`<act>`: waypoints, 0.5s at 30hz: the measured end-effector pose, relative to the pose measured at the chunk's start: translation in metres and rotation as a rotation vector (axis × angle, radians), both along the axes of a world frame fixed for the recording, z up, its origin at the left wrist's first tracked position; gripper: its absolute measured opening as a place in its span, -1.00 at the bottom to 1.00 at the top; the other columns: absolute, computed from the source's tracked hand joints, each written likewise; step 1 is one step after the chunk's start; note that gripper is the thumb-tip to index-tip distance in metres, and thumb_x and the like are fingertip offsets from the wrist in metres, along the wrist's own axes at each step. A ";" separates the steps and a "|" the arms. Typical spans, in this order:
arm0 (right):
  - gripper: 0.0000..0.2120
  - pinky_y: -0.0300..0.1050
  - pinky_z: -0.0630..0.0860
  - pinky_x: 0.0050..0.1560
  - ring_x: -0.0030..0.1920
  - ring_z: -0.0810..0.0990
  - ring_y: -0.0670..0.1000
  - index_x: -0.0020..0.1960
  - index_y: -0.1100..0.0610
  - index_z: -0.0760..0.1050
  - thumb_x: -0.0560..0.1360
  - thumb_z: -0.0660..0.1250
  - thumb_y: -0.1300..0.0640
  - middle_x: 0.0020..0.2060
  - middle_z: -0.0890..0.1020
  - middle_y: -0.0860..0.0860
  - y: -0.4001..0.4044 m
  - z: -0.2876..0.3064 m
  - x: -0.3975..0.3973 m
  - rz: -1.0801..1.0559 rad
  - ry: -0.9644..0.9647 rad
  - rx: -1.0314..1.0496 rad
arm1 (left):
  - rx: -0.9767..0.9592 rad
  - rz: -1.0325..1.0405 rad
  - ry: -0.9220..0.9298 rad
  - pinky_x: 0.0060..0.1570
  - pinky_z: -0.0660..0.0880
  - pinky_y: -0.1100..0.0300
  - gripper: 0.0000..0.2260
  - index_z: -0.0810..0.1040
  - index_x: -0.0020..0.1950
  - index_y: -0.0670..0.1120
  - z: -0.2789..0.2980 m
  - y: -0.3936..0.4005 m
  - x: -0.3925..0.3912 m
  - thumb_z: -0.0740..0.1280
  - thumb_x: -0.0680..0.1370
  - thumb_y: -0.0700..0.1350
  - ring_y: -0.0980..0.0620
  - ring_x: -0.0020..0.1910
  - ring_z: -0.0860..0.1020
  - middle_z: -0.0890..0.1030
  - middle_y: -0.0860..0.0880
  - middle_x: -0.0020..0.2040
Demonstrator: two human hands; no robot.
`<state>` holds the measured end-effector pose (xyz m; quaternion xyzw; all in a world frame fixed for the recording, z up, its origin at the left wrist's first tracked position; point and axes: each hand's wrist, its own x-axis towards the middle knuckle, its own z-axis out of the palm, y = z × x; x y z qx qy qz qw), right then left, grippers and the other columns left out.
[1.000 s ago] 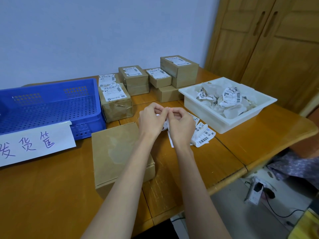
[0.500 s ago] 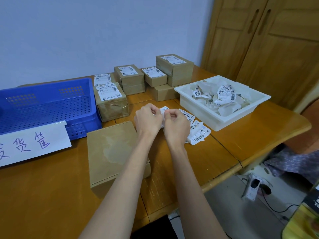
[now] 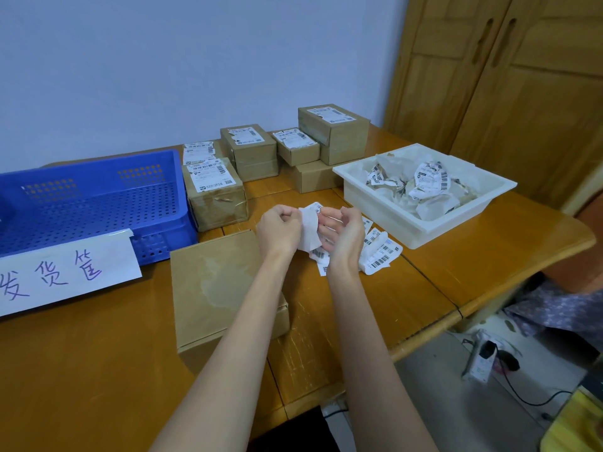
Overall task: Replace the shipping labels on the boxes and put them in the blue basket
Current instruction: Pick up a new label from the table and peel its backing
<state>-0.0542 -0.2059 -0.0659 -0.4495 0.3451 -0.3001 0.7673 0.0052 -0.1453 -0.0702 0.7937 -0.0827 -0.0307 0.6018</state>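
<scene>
Fingers of the left hand point(image 3: 280, 231) curl on a white label sheet point(image 3: 309, 233), pinching its upper edge; the right hand point(image 3: 342, 238) cups behind it, fingers loosely bent, and its grip is hard to make out. Both hands partly hide the loose labels point(image 3: 380, 252) on the worktop point(image 3: 456, 265). One bare box point(image 3: 222, 295) lies below them. Six labelled boxes point(image 3: 213, 190) stand behind, some overlapped. One blue basket point(image 3: 98, 203), cut off at left, sits apart.
</scene>
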 end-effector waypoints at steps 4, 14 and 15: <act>-0.70 -0.17 0.42 -0.15 -0.15 0.58 -0.08 -0.13 0.09 0.51 0.58 0.22 -0.12 -0.24 0.60 -0.08 0.009 -0.005 0.004 -0.079 0.143 -0.406 | -0.013 -0.010 -0.030 0.02 0.61 -0.02 -0.88 0.64 -0.07 -0.09 0.000 -0.001 0.000 0.30 0.56 -0.15 -0.02 -0.06 0.64 0.67 -0.04 -0.09; -0.66 -0.07 0.38 -0.17 -0.28 0.44 -0.08 -0.15 0.14 0.44 0.67 0.08 -0.03 -0.35 0.46 -0.09 0.014 -0.010 0.018 -0.050 0.256 -0.765 | -0.055 -0.150 0.058 -0.30 0.35 0.29 -0.68 0.42 -0.02 -0.12 0.009 -0.004 -0.011 0.21 0.62 0.14 0.14 -0.22 0.46 0.48 0.05 -0.21; -0.65 -0.04 0.40 -0.17 -0.29 0.44 -0.08 -0.16 0.17 0.45 0.66 0.10 -0.02 -0.36 0.47 -0.07 0.014 -0.009 0.018 -0.049 0.233 -0.739 | -0.051 -0.194 0.071 -0.28 0.36 0.29 -0.65 0.47 0.00 -0.13 0.010 -0.004 -0.011 0.18 0.63 0.16 0.14 -0.21 0.49 0.53 0.04 -0.19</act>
